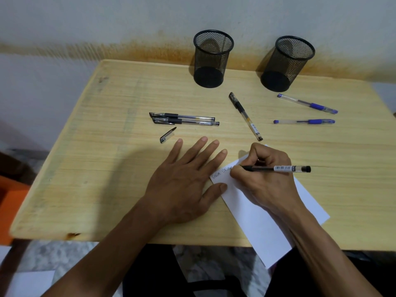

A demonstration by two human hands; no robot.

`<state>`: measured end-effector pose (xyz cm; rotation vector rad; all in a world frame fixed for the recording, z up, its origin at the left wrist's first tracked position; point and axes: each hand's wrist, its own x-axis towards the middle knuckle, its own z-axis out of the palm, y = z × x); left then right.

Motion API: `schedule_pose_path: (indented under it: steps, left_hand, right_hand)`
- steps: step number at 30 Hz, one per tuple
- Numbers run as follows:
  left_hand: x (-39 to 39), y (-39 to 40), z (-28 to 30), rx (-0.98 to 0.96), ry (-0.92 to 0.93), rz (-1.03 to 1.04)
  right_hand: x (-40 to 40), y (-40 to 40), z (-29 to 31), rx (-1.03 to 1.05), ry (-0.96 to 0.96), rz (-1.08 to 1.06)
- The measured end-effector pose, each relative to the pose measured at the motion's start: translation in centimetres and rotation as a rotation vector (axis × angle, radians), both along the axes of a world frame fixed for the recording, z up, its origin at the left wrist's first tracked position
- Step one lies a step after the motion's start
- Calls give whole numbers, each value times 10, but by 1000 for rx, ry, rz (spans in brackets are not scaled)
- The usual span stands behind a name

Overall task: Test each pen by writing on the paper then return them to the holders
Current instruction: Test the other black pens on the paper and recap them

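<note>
The right hand (263, 179) grips an uncapped black pen (278, 168) with its tip on the paper (257, 215) (some scribbles already there), the left hand (184, 185) lies flat on the worktop (107, 168), thumb touching the paper's edge, while its cap (167, 135), three black pens and two blue pens lie before two mesh holders (212, 58)

A line of handwriting runs along the top edge of the white paper (252, 202) — two short scrawled words, too small and blurred to read. The black pen (278, 168) held over the paper carries a white barcode sticker on its clear barrel; its bars show, but no digits can be made out. The black pen lying alone on the bench (245, 115) has a similar white label near its end — also unreadable.
</note>
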<state>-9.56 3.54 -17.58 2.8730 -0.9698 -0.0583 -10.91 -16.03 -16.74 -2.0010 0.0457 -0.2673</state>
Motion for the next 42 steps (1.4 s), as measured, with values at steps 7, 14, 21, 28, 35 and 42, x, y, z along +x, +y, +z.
schedule_pose_path:
  steps: [7,14,21,28,35,42]
  left_hand:
    - [0,0,1,-147,-15,33]
    - [16,15,1,-466,-396,665]
    - [19,18,12,-353,-235,824]
    - [19,12,13,-332,-245,793]
    - [-13,-17,51,-824,-118,713]
    - [-34,-43,66,-1063,82,364]
  right_hand:
    - [6,-7,8,490,71,-79]
    - [2,-15,15,802,141,-28]
    - [0,-16,12,742,142,-5]
    - [-3,-14,14,679,131,37]
    - [-26,-26,49,558,38,85]
    - [-52,-43,80,463,-48,49]
